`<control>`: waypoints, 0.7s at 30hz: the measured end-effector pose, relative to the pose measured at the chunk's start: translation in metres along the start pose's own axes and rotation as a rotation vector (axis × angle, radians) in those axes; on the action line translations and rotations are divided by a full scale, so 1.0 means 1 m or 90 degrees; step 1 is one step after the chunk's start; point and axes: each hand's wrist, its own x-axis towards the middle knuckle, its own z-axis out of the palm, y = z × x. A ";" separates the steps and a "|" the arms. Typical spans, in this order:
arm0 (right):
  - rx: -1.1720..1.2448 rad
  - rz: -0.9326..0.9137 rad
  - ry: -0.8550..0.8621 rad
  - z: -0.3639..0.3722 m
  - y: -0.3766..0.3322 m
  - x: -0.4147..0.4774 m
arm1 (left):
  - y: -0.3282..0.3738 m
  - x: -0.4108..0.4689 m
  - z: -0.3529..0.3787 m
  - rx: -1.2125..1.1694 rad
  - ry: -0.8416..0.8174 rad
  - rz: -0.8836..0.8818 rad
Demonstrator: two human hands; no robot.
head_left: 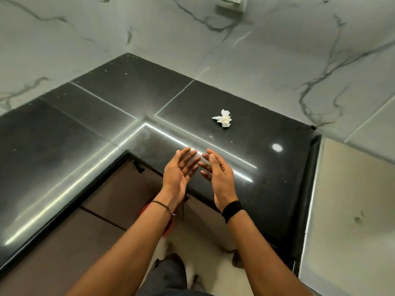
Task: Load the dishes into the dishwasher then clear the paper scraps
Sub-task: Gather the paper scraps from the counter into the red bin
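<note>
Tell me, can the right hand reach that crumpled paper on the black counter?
Probably yes. The right hand is open and holds nothing, and the crumpled paper lies straight ahead on the counter with nothing between them.

Desk point(64, 135): black, glossy, L-shaped, set in the corner.
Walls point(171, 28): white marble, grey veins.
Socket point(232, 3): wall-mounted, top edge.
Cabinets point(96, 242): brown, beneath desk.

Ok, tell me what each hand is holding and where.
Nothing: left hand and right hand are open; the crumpled paper scrap lies untouched on the black countertop.
</note>
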 end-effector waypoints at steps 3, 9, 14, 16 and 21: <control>-0.003 -0.008 0.034 -0.011 -0.005 0.022 | -0.002 0.024 0.024 0.017 -0.039 -0.019; -0.050 -0.023 0.093 -0.012 -0.016 0.090 | 0.003 0.103 0.054 0.023 -0.084 -0.069; -0.232 -0.092 0.131 -0.004 -0.024 0.157 | 0.024 0.167 0.065 0.006 -0.098 -0.107; -0.315 -0.116 0.153 -0.005 -0.028 0.176 | 0.030 0.187 0.067 0.008 -0.103 -0.118; -0.466 -0.092 0.231 -0.014 -0.025 0.218 | 0.040 0.226 0.075 0.007 -0.119 -0.149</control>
